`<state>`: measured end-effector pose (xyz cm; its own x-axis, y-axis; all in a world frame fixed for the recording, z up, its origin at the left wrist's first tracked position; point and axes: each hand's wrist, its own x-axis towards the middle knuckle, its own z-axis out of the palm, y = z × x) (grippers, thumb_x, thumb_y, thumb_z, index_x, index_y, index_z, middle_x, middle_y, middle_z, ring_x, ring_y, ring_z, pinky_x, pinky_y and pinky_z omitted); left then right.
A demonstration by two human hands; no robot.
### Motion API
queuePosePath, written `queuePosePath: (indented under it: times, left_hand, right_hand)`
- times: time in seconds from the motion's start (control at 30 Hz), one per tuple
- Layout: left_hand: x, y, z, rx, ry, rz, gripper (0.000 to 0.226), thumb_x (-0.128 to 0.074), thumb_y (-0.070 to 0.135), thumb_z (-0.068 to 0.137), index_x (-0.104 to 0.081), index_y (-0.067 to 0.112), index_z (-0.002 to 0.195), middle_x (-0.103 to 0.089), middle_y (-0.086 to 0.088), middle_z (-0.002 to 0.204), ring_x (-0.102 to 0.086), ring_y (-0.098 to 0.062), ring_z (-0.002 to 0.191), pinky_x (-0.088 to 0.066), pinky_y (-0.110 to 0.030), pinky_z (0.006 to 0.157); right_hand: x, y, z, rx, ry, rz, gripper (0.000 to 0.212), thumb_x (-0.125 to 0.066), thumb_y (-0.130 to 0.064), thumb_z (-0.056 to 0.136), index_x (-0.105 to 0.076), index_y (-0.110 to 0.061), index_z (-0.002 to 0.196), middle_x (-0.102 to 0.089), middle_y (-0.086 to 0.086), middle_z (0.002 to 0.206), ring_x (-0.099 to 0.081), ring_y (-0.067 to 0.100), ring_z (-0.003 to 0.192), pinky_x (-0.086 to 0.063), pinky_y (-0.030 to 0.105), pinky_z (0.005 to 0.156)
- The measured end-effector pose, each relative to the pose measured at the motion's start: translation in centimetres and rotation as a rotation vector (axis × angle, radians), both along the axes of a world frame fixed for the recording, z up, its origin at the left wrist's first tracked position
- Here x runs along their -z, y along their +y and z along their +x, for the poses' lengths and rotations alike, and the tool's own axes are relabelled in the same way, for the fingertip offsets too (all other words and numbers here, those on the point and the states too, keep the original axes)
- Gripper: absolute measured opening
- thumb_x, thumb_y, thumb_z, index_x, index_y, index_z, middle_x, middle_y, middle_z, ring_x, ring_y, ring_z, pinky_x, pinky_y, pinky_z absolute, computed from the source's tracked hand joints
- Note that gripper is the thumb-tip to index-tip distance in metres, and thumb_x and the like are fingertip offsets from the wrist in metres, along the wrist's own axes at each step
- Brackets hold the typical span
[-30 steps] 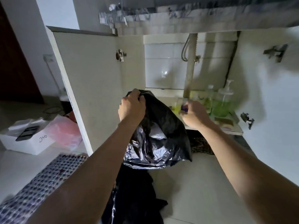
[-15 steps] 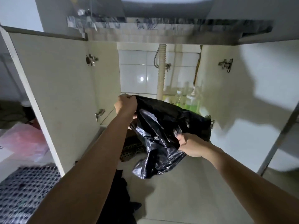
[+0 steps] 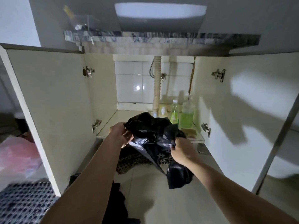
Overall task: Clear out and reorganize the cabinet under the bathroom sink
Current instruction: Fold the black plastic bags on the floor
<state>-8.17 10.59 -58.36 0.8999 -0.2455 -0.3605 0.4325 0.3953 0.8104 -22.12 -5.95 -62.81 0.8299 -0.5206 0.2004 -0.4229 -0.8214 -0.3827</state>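
The cabinet under the sink stands open, its shelf (image 3: 113, 125) bare on the left. A crumpled black plastic bag (image 3: 153, 131) hangs in front of the shelf's edge. My left hand (image 3: 120, 134) grips the bag's upper left rim and my right hand (image 3: 182, 151) grips its right side, lower down. The bag's bottom dangles below my right hand. At the shelf's right back stand a green-liquid bottle (image 3: 174, 114) and a green pump bottle (image 3: 187, 113), beside a corrugated drain pipe (image 3: 157, 84).
Both cabinet doors (image 3: 53, 101) swing wide open, the right door (image 3: 242, 102) too. A leopard-print cloth (image 3: 129, 160) lies on the floor under the shelf. A pink bag (image 3: 17, 159) and a checked fabric (image 3: 21, 204) lie at the left. Dark cloth (image 3: 116, 201) lies near my left arm.
My view has pulled back and up, showing the sink basin. Both hands with the black bag have dropped lower, and my right hand now holds the bag closer to its right edge.
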Motion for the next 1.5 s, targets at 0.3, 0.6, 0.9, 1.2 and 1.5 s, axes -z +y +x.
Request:
queuePosePath:
  times: [0.3, 0.6, 0.9, 1.2, 1.5]
  left_hand:
    - [-3.1, -2.1, -4.4, 0.587, -0.877, 0.728, 0.078, -0.071, 0.036, 0.082, -0.031, 0.022, 0.147, -0.034, -0.001, 0.152, -0.043, -0.017, 0.124, -0.041, -0.022, 0.085]
    - [1.5, -5.2, -8.0, 0.923, -0.964, 1.358, 0.117, -0.084, 0.046, 0.063, -0.013, 0.014, 0.15, -0.044, -0.009, 0.143, -0.043, -0.029, 0.129, -0.041, -0.035, 0.098]
    - [6.5, -7.7, -11.1, 0.71, -0.93, 1.367, 0.12, -0.075, 0.064, 0.062, -0.012, 0.01, 0.149, -0.044, -0.016, 0.139, -0.046, -0.035, 0.127, -0.042, -0.049, 0.103]
    - [8.7, -9.6, -15.5, 0.662, -0.839, 1.278, 0.129, -0.07, 0.071, 0.061, 0.008, 0.021, 0.151, -0.004, -0.013, 0.159, -0.013, -0.034, 0.145, -0.021, -0.064, 0.109]
    - [9.0, -11.4, -15.9, 0.478, -0.721, 1.175, 0.113, -0.063, 0.064, 0.072, -0.001, 0.012, 0.151, 0.0, -0.012, 0.159, -0.02, -0.031, 0.143, -0.032, -0.058, 0.106]
  right_hand:
    - [-2.6, -2.0, -0.4, 0.115, 0.005, -0.196, 0.02, -0.05, -0.016, 0.09, -0.064, -0.009, 0.102, -0.067, 0.009, 0.101, -0.065, 0.029, 0.094, -0.05, 0.03, 0.069]
    - [-2.9, -2.3, -0.2, 0.208, 0.085, -0.115, 0.028, -0.056, -0.02, 0.084, -0.066, -0.007, 0.107, -0.065, 0.017, 0.108, -0.067, 0.029, 0.091, -0.045, 0.025, 0.063]
    - [-3.2, -3.5, -1.1, 0.194, -0.012, -0.054, 0.018, -0.055, -0.025, 0.084, -0.059, -0.008, 0.082, -0.064, 0.009, 0.084, -0.059, 0.028, 0.074, -0.044, 0.029, 0.063]
    - [-3.4, -4.7, -1.7, 0.207, -0.055, -0.035, 0.024, -0.059, -0.027, 0.085, -0.065, -0.004, 0.085, -0.068, 0.015, 0.09, -0.066, 0.034, 0.085, -0.045, 0.029, 0.066]
    - [-3.4, -3.9, -1.6, 0.199, -0.109, -0.047, 0.025, -0.055, -0.024, 0.083, -0.067, -0.002, 0.084, -0.061, 0.012, 0.074, -0.057, 0.031, 0.07, -0.043, 0.028, 0.062]
